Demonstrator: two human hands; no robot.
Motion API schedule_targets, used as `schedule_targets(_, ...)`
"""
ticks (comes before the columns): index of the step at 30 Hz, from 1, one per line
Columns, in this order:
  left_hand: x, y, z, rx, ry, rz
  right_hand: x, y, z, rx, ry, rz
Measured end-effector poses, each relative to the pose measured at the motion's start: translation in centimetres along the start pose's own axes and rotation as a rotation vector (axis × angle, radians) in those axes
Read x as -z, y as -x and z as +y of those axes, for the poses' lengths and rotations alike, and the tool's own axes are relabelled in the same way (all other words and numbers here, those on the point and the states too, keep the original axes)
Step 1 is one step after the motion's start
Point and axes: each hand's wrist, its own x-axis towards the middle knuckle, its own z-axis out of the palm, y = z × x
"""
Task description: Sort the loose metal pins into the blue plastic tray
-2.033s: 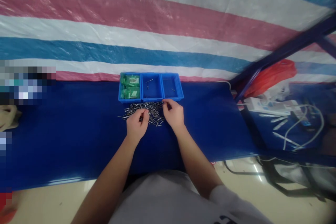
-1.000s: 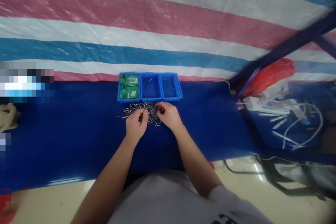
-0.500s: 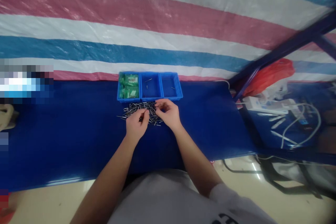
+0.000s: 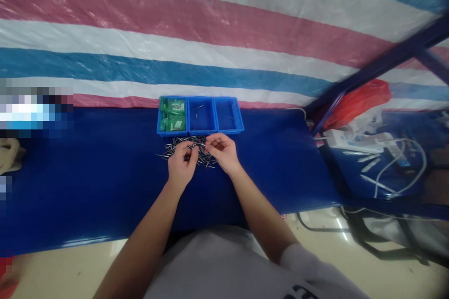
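Note:
A pile of small dark and silvery metal pieces point(image 4: 205, 159) lies on the blue table point(image 4: 105, 173). Over its left part is my left hand point(image 4: 182, 161), thumb and fingers curled towards each other; whatever is between the tips is too small to name. My right hand point(image 4: 223, 150) hovers at the pile's right side, its fingers bent in to the thumb around something I cannot make out. Just behind the pile stands a blue bin with three compartments point(image 4: 202, 132). Green packets point(image 4: 174, 114) fill the left compartment, and a few thin metal pieces point(image 4: 199, 108) lie in the other two.
Striped sheeting hangs behind the table. At the right are a dark metal frame point(image 4: 372, 63), a red bag point(image 4: 361, 100), a white power strip point(image 4: 345, 140) and loose cables. A beige object point(image 4: 10, 155) is at the far left.
My left hand's fingers have lifted and parted slightly from the thumb. My right hand has shifted a little to the left, with its fingers closer to the thumb.

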Motion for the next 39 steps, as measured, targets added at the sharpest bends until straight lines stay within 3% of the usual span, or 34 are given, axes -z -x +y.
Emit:
schedule_targets(11,-0.3,0.2,-1.1,0.006,-0.011,0.003,-0.1,-0.1,-0.2,0.0,0.008,-0.003)
schedule_targets(22,0.0,0.0,-0.7,0.017,-0.076,-0.01,-0.6,0.4,-0.4,0.053,0.26,0.017)
schedule_targets(31,0.1,0.0,-0.9,0.038,-0.089,0.004,-0.6,0.6,-0.4,0.101,0.377,-0.108)
schedule_targets(39,0.0,0.0,-0.7,0.011,-0.068,0.033,-0.9,0.6,-0.5,-0.031,0.201,-0.045)
